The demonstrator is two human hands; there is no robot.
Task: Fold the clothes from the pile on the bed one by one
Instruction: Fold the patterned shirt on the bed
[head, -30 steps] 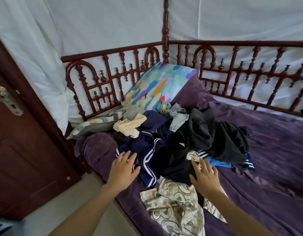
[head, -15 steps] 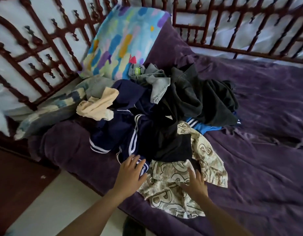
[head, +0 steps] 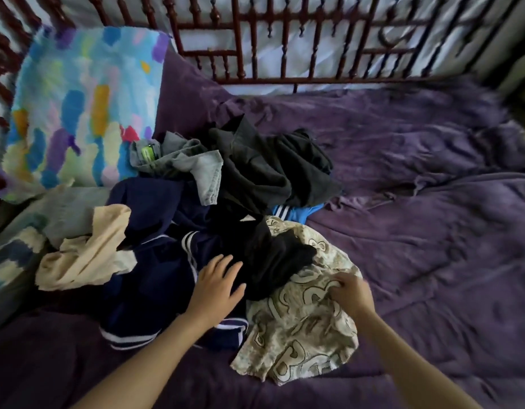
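On the near side of the bed, the pile of clothes [head: 226,216] sits in a loose heap, nothing in it folded yet. At its front edge lies a cream printed garment [head: 299,335], crumpled and half tucked under a black garment [head: 270,255].

The right hand [head: 351,293] is on the printed piece with its fingers [head: 335,286] curled down into the cloth, bunching a fold. It looks to me like the pick for the first fold, since it lies nearest and mostly free. The left hand [head: 215,286] rests flat with fingers straight and spread, holding nothing. It lies where the black garment meets a navy striped garment [head: 155,290]. I would guess it is there to pin the heap down so the printed piece slides out without dragging its neighbours.

Further back are a charcoal garment [head: 270,166], a grey garment [head: 196,163], a pale beige cloth [head: 87,255] to the left and a bright blue striped edge [head: 296,212] peeking from underneath. All of it lies on a rumpled purple bedspread [head: 417,231], whose right side offers room for laying a garment flat. A colourful pillow [head: 81,107] leans at the head, and a dark wooden rail [head: 285,48] runs along the far side.
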